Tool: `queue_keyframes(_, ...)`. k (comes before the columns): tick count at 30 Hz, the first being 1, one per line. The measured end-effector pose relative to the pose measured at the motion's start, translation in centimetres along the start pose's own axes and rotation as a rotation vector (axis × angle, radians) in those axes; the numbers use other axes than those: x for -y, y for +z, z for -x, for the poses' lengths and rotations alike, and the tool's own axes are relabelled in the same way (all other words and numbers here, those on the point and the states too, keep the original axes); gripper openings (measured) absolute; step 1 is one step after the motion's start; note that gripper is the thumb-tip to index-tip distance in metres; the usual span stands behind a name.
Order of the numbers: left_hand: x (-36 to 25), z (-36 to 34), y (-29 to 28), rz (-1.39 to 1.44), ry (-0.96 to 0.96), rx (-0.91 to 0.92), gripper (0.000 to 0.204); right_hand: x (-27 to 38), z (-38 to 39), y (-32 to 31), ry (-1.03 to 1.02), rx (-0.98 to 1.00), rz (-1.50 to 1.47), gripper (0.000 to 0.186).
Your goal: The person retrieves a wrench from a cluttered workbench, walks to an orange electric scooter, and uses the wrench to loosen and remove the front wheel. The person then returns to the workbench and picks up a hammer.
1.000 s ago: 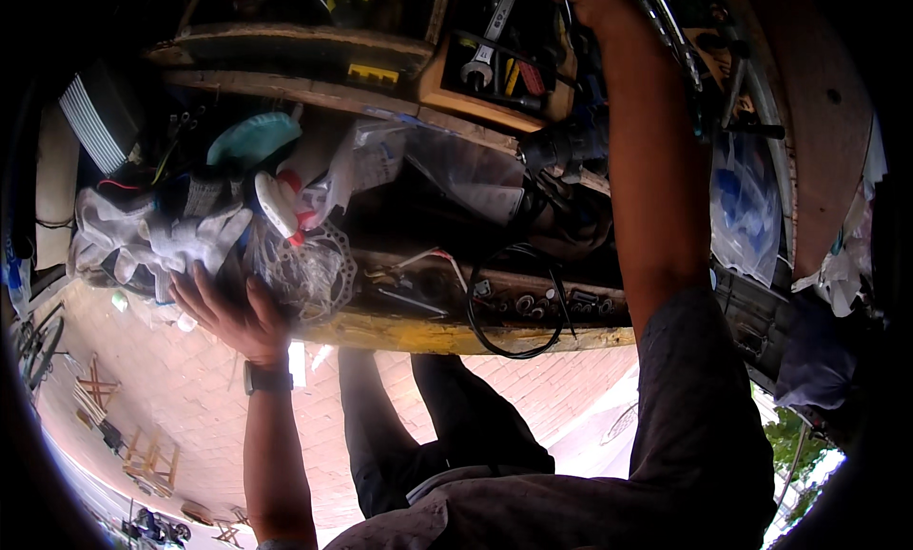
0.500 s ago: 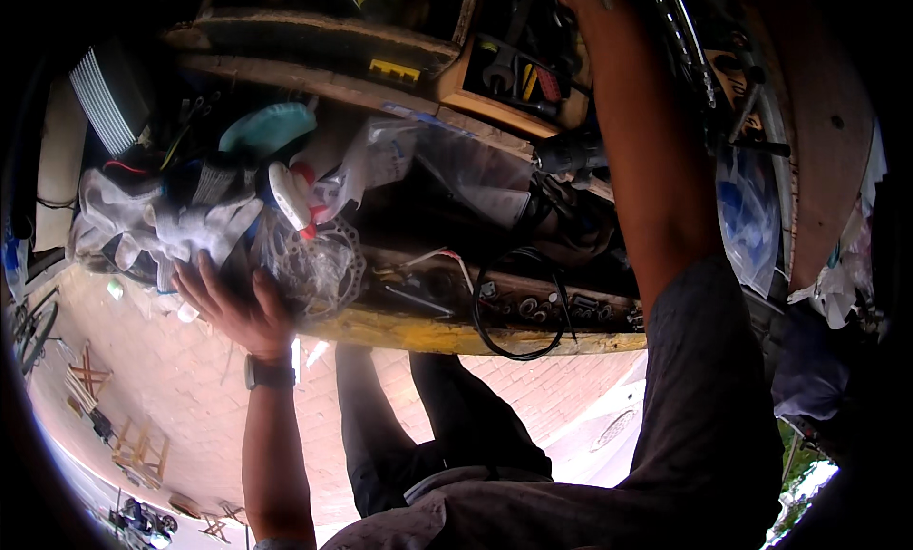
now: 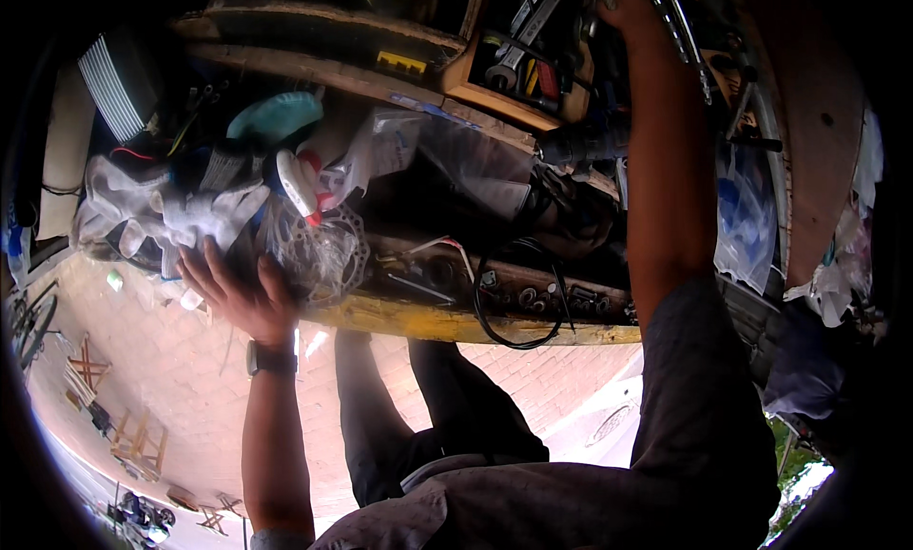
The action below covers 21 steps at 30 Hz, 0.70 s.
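My left hand lies with fingers spread at the near left edge of the bench, against a pile of grey-white work gloves. Beside its thumb is a perforated metal disc partly covered by clear plastic. At the far end of my stretched arm, my right hand is over a wooden tool box. Its fingers are dark and partly cut off by the picture's top, so their grip is hidden. Near it, a shiny wrench leans up out of the box.
A black cable loop hangs over the yellow front edge. Small metal parts lie in a tray there. A red-and-white plastic piece, a teal dish and clear bags crowd the bench. A blue-tinted bag hangs at right.
My right hand has shifted slightly right over the tool box. A shiny wrench there now stands higher and more in view. My left hand stays by the gloves.
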<state>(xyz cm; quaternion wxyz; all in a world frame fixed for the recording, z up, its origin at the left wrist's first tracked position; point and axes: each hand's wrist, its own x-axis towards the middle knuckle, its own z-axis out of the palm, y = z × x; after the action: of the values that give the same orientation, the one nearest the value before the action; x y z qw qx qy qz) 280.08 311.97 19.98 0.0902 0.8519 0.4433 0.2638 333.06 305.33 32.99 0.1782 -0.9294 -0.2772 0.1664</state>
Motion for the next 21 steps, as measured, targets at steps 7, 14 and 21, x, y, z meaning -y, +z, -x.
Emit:
queue_keyframes(7,-0.1,0.0,-0.5,0.002,-0.021,-0.018,0.070,0.3,1.0,1.1,0.010,0.049,-0.034,0.024)
queue_keyframes(14,-0.3,-0.3,-0.4,0.002,-0.008,-0.020,0.068,-1.4,0.5,-0.3,0.069,-0.074,-0.299,0.024)
queue_keyframes(21,-0.2,0.0,-0.4,-0.017,-0.023,-0.001,0.068,-3.3,-1.1,-0.6,0.233,-0.081,-1.071,0.024)
